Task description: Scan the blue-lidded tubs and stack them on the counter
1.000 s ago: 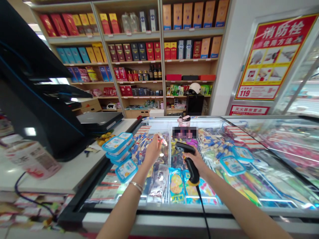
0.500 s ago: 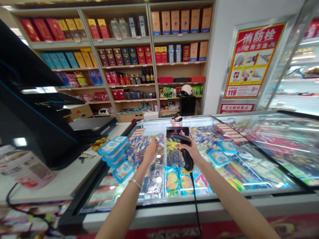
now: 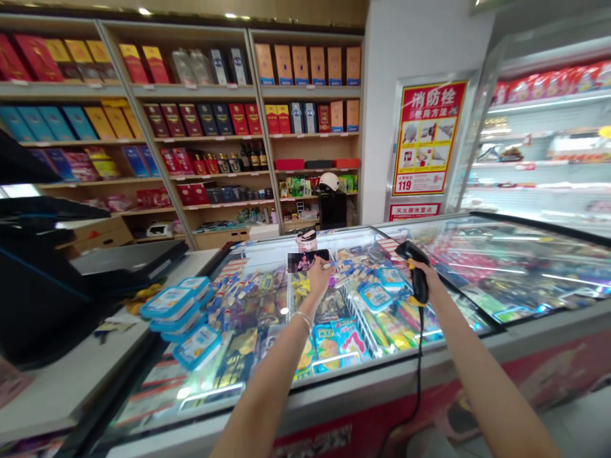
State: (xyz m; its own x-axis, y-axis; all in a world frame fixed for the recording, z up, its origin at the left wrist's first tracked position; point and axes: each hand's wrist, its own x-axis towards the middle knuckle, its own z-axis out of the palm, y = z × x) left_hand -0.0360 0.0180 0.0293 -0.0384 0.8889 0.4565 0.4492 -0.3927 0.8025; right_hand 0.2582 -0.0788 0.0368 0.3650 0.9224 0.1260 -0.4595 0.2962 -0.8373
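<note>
My right hand (image 3: pixel 428 278) is wrapped round the handle of a black barcode scanner (image 3: pixel 420 283) with yellow parts, held over the freezer's glass top; its cord hangs down in front. My left hand (image 3: pixel 319 277), with a bracelet at the wrist, has its fingers closed at the right end of a phone (image 3: pixel 305 261). A picture shows on the phone's dark screen. Directly behind the phone stands a small pink and black tub-like thing (image 3: pixel 306 240). Blue-lidded tubs (image 3: pixel 172 304) are stacked on the glass to the left.
The chest freezer (image 3: pixel 382 362) spans the front, with packaged ices under its glass. On the left are a counter (image 3: pixel 95 375) and a dark checkout screen (image 3: pixel 38 273). Shelves of boxed bottles (image 3: pixel 205 121) line the back wall. A lit fridge (image 3: pixel 539 152) stands right.
The view has turned to the right. My left hand has moved right to the phone. My right hand has carried the scanner away from the phone, to the right.
</note>
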